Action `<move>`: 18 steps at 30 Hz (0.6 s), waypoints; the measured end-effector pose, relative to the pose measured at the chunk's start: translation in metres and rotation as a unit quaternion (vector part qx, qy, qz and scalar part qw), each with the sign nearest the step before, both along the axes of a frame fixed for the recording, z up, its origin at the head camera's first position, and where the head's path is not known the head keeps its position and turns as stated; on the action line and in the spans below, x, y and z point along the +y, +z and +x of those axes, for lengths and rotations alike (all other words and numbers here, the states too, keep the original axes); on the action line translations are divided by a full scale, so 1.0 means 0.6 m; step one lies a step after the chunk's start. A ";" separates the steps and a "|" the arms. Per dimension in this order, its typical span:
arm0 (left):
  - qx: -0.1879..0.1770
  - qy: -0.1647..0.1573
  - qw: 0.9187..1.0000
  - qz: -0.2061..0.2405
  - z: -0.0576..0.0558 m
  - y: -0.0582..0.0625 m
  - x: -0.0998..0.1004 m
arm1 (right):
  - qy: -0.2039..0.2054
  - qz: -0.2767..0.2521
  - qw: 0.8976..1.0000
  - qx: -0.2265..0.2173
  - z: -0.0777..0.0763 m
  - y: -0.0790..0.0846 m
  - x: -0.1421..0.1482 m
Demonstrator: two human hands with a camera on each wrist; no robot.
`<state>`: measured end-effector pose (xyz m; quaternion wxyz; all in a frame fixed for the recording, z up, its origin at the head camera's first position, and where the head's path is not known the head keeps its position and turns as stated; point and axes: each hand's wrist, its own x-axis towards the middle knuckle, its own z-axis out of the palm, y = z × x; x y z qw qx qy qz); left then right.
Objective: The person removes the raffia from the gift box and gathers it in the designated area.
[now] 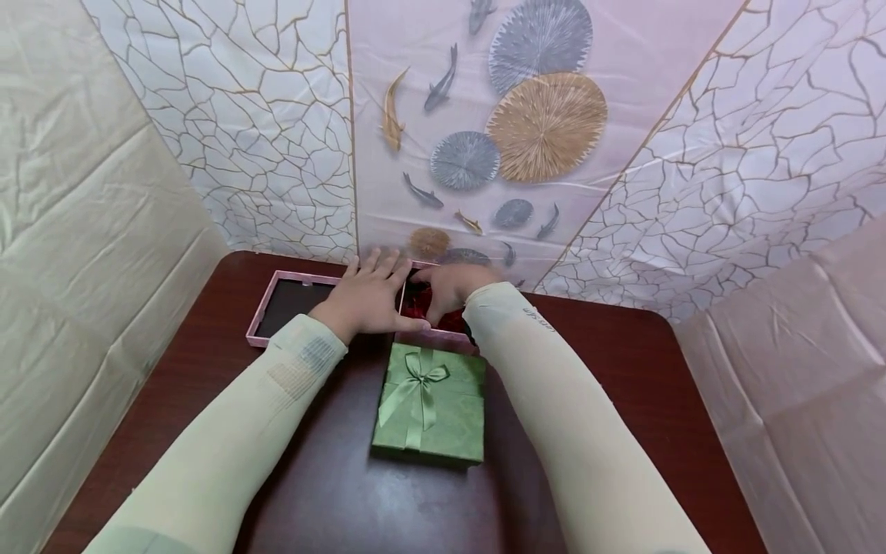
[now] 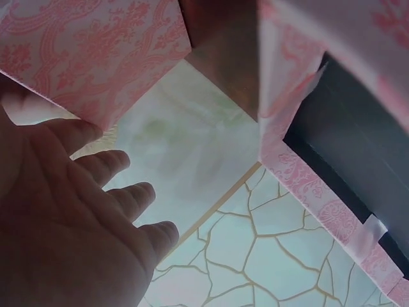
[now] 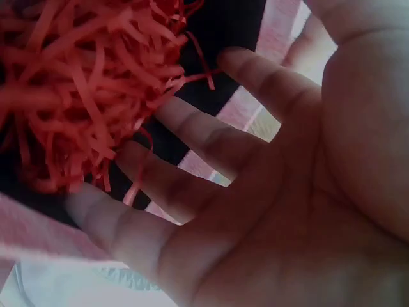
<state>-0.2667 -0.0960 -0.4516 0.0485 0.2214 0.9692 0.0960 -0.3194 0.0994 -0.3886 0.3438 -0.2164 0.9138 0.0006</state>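
A pink patterned box (image 1: 436,339) with a black inside stands at the back of the table, holding red shredded paper (image 3: 83,83). My right hand (image 1: 458,288) reaches into it from the right, its fingers stretched out with the tips at the paper strands in the right wrist view. At the box's left side is my left hand (image 1: 370,300), fingers spread and thumb along the near rim. In the left wrist view its fingertips lie close to the patterned box wall (image 2: 102,51). No thing is gripped by either hand.
Left of the left hand lies a shallow pink tray-like lid (image 1: 260,317) with a black inside. In front of the box sits a green gift box (image 1: 450,415) with a ribbon bow. A patterned cloth wall (image 1: 277,154) rises behind the brown table (image 1: 588,338).
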 end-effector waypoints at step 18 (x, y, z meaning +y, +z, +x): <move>-0.017 0.019 1.000 0.002 -0.002 0.012 0.008 | 0.044 0.143 0.987 -0.058 -0.016 -0.013 -0.039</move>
